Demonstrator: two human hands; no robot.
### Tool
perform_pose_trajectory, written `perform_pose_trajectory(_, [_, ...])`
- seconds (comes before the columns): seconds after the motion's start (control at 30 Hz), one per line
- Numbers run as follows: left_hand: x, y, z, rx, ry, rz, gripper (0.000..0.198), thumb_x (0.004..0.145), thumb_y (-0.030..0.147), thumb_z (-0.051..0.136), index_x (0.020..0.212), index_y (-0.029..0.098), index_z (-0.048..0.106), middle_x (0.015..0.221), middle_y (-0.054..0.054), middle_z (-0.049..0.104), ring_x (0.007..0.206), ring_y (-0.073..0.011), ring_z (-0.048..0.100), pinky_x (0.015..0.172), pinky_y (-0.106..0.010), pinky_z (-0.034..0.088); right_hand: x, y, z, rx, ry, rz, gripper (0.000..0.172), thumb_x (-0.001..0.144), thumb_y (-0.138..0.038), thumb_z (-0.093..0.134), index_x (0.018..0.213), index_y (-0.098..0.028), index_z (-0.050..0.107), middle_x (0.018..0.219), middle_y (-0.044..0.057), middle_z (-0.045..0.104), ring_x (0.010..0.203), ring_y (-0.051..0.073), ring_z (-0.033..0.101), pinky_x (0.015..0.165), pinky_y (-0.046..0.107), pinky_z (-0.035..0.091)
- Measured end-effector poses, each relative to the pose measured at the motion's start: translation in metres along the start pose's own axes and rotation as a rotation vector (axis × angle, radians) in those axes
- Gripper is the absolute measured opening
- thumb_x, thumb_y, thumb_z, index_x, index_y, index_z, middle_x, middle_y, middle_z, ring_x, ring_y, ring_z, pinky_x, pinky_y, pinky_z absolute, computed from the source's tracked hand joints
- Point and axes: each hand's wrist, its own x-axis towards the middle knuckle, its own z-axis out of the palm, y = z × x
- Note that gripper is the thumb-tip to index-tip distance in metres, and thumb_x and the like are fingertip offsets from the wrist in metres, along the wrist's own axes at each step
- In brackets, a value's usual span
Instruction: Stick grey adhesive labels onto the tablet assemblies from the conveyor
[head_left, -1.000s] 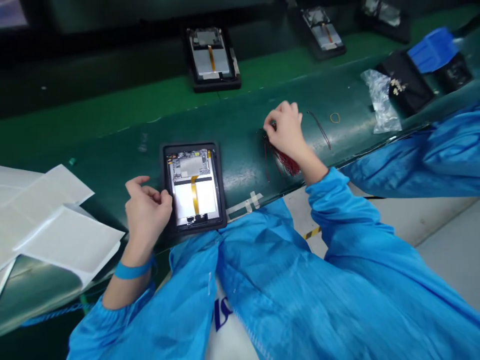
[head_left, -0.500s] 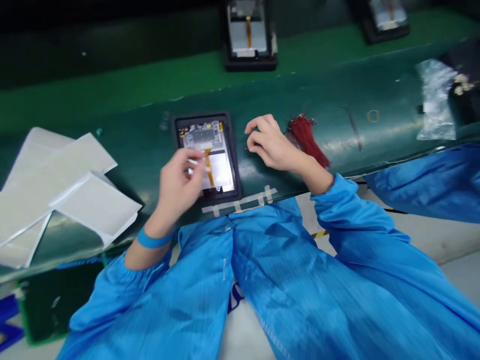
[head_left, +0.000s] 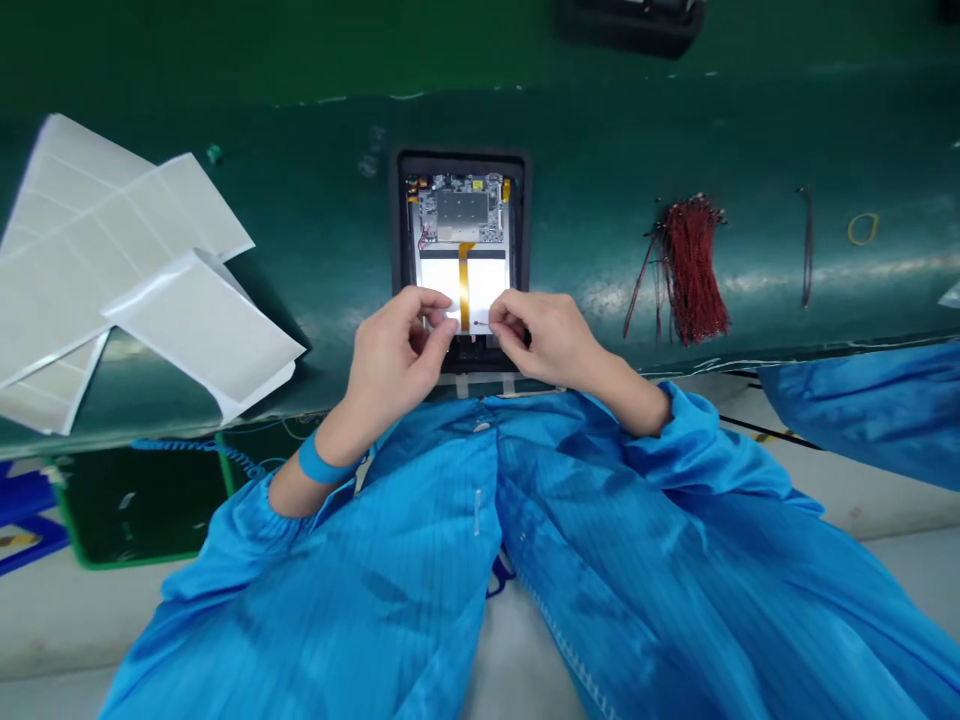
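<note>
An opened tablet [head_left: 459,212] lies in a black frame [head_left: 523,225] on the bench in front of me. Its circuit board, white battery area and an orange ribbon cable [head_left: 464,280] show. My left hand [head_left: 401,340] is over the tablet's lower left, thumb and fingertips pinched; what they hold is too small to make out. Across from it, my right hand [head_left: 546,335] pinches a thin wire with a small dark round tip [head_left: 478,322] above the white area. Both hands partly cover the tablet's lower end.
White label sheets [head_left: 202,320] overlap on the left. To the right lie a bundle of dark red wires [head_left: 694,270], a separate thin wire [head_left: 806,245] and a yellow rubber band [head_left: 862,229]. Another black-framed device [head_left: 634,25] sits at the back. A green bin [head_left: 142,560] stands below the bench edge.
My right hand has moved from beside the wire bundle to over the tablet, bringing a thin wire. My left hand stays at the tablet's lower left. The camera view has shifted.
</note>
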Motion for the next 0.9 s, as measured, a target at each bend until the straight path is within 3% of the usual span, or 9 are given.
perform_pose_trajectory(0.13, [-0.018,-0.016,-0.01,0.259,0.168,0.137,0.021,0.1,0.034,0.06,0.115,0.021,0.068,0.109,-0.01,0.069,0.094,-0.0226,0.064,0.084,-0.039,0.054,-0.011,-0.004,0.005,-0.149,-0.168,0.005,0.015,0.096,-0.024,0.051,0.096,-0.021,0.066,0.075,0.001,0.069,0.064,0.016,0.054,0.063,0.031,0.024])
perform_pose_trajectory(0.23, [-0.026,-0.025,-0.006,0.329,0.171,0.226,0.02,0.099,0.033,0.06,0.112,0.021,0.069,0.118,-0.014,0.066,0.114,-0.0307,0.061,0.099,-0.05,0.051,-0.012,-0.009,0.006,-0.206,-0.227,0.012,0.018,0.097,-0.025,0.051,0.095,-0.021,0.068,0.075,0.002,0.07,0.064,0.017,0.054,0.063,0.032,0.021])
perform_pose_trajectory(0.5, [-0.042,-0.024,0.017,0.373,0.17,0.321,0.017,0.093,0.028,0.064,0.107,0.024,0.071,0.133,-0.013,0.063,0.134,-0.037,0.049,0.112,-0.061,0.046,-0.002,-0.016,0.001,-0.291,-0.313,0.024,0.015,0.09,-0.019,0.055,0.093,-0.019,0.07,0.072,0.003,0.07,0.061,0.017,0.051,0.064,0.032,0.021])
perform_pose_trajectory(0.9, [-0.042,-0.03,0.031,0.404,0.115,0.539,0.031,0.094,0.016,0.061,0.118,0.026,0.077,0.148,-0.01,0.054,0.141,-0.0362,0.043,0.115,-0.056,0.041,0.005,-0.026,-0.007,-0.372,-0.435,0.013,0.022,0.096,-0.016,0.049,0.103,-0.014,0.07,0.085,0.009,0.076,0.071,0.02,0.06,0.065,0.033,0.019])
